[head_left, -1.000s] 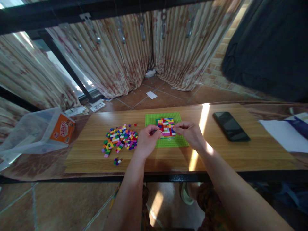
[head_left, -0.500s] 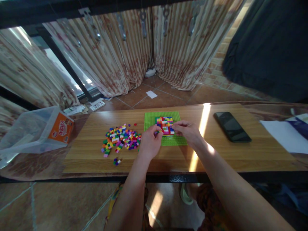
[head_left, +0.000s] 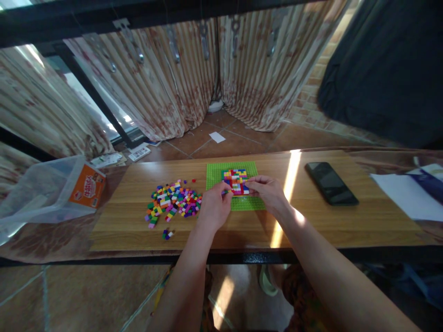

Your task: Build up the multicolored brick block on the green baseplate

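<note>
A green baseplate (head_left: 214, 169) lies on the wooden board, bearing a flat block of multicoloured toy bricks (head_left: 237, 177). At the block's front left corner is my left hand (head_left: 215, 203), thumb and forefinger pinched together. Small yellow and red bits show by those fingertips, but what they grip is too small to make out. My right hand (head_left: 272, 191) touches the block's right edge, its thumb and forefinger closed in a pinch; anything between them is hidden. Left of my left hand lies a heap of loose toy bricks (head_left: 176, 198).
A few bricks (head_left: 167, 234) lie apart near the front edge. A black phone (head_left: 331, 183) rests on the wooden board (head_left: 297, 226) at right, with papers (head_left: 398, 193) beyond. At left stands a clear plastic tub (head_left: 44, 184) with an orange label.
Both hands stay at the brick block, with only slight shifts of the fingers. The whole view has moved a little as the camera tilts.
</note>
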{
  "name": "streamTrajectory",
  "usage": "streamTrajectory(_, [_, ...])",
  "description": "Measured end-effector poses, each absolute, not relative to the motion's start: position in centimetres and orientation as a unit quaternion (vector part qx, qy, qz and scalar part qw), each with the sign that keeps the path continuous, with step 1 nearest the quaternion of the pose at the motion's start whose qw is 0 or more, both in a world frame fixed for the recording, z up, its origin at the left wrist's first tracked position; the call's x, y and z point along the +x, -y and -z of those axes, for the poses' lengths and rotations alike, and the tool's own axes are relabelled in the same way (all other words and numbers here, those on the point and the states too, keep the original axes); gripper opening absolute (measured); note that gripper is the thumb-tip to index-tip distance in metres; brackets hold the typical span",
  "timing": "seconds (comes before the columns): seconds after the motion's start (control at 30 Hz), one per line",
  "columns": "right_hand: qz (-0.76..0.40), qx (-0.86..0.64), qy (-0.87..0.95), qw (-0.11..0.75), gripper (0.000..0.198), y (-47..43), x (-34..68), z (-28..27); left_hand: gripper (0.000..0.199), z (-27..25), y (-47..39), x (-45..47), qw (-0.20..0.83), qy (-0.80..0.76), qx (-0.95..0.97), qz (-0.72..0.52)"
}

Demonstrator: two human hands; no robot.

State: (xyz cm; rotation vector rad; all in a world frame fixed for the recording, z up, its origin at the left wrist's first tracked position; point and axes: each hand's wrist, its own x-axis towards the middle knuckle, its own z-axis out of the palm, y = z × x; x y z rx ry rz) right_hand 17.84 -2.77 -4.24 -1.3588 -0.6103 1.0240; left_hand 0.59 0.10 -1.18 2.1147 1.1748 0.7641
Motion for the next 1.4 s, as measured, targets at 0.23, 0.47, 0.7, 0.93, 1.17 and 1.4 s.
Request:
streamTrajectory(0.23, [-0.446,-0.596,0.273,0.61,0.03,4.0,17.8,4.0,0.013,0.5,0.6,-0.2,0.343,-0.44,0.785,-0.27])
streamTrajectory(0.47, [-0.357,-0.619,0.368,0.595,0.02,5.4,17.0,3.4,0.011,1.5,0.7,0.0,0.493,-0.405,0.693,-0.336])
streamTrajectory(0.7, [-0.396,-0.525,0.445,0.608,0.018,5.7,15.2,3.0,0.011,1.5,0.8,0.8,0.623,-0.364,0.579,-0.379])
streamTrajectory(0.93, [-0.422,-0.51,0.441,0.606,0.024,5.5,15.5,2.7,0.015,1.5,0.8,1.3,0.661,-0.344,0.55,-0.376])
streamTrajectory(1.17, [-0.469,-0.491,0.432,0.594,0.029,5.6,15.8,1.4,0.015,1.3,0.6,1.2,0.662,-0.306,0.581,-0.36])
streamTrajectory(1.4, [-0.461,-0.518,0.406,0.596,0.025,5.6,16.6,1.7,0.012,0.9,0.6,1.2,0.661,-0.307,0.591,-0.345])
